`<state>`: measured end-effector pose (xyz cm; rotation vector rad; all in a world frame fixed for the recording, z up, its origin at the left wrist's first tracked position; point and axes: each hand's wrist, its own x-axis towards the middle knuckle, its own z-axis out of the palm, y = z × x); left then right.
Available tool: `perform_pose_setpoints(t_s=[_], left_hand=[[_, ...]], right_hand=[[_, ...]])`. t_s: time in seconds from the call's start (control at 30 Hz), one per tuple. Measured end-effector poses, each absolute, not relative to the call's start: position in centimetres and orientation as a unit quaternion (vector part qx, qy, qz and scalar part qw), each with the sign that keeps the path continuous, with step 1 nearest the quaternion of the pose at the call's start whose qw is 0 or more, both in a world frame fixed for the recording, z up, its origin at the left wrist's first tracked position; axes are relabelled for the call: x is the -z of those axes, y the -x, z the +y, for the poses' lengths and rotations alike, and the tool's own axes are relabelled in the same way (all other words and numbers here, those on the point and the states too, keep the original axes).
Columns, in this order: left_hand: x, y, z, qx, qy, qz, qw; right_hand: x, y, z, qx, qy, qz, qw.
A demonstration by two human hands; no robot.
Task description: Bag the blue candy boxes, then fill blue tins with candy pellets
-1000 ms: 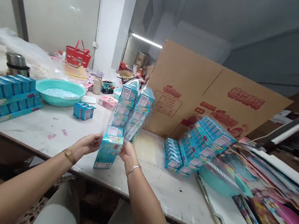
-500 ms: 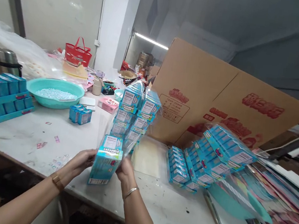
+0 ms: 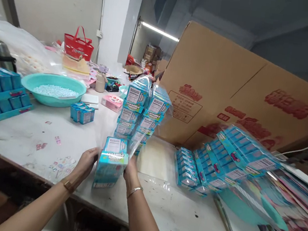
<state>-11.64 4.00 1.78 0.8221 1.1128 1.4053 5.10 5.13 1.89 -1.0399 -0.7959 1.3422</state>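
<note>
A blue candy box marked "CARAMELO MACIZO" [image 3: 110, 170] stands near the table's front edge, partly inside a clear plastic bag [image 3: 137, 140]. My left hand [image 3: 86, 164] is closed on the bag at the box's left side, its fingertips pinched together. On the right side my right hand [image 3: 130, 173] grips the bag close to the box, its fingers partly hidden behind it. Right behind stand two stacked columns of similar blue boxes [image 3: 135, 96], with clear film around them.
More blue boxes lie at the left [image 3: 0, 98] and in a leaning stack at the right [image 3: 227, 158]. A turquoise basin [image 3: 52, 100] holds small pale pieces. Small blue packs [image 3: 82, 113] sit before it. A large cardboard carton [image 3: 216, 85] stands behind; a red bag [image 3: 78, 48] is farther back.
My left hand and forearm have shifted slightly right, and the wrist has turned a little. Both hands stay at the box's sides. The view has moved slightly closer.
</note>
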Motion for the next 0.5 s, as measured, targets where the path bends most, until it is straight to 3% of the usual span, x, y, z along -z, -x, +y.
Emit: perform_pose_setpoints(t_s=[0.23, 0.37, 0.5], left_hand=[[-1.6, 11.5, 3.8, -0.607, -0.368, 0.492, 0.503], [-1.5, 11.1, 2.4, -0.606, -0.385, 0.496, 0.488], [-1.3, 10.7, 2.3, -0.595, -0.397, 0.512, 0.475]], right_hand=[[-2.5, -4.7, 4.7, -0.519, 0.441, -0.386, 0.622], [-1.3, -4.8, 4.1, -0.529, 0.388, -0.348, 0.669], [0.0, -4.8, 5.0, -0.556, 0.403, -0.311, 0.657]])
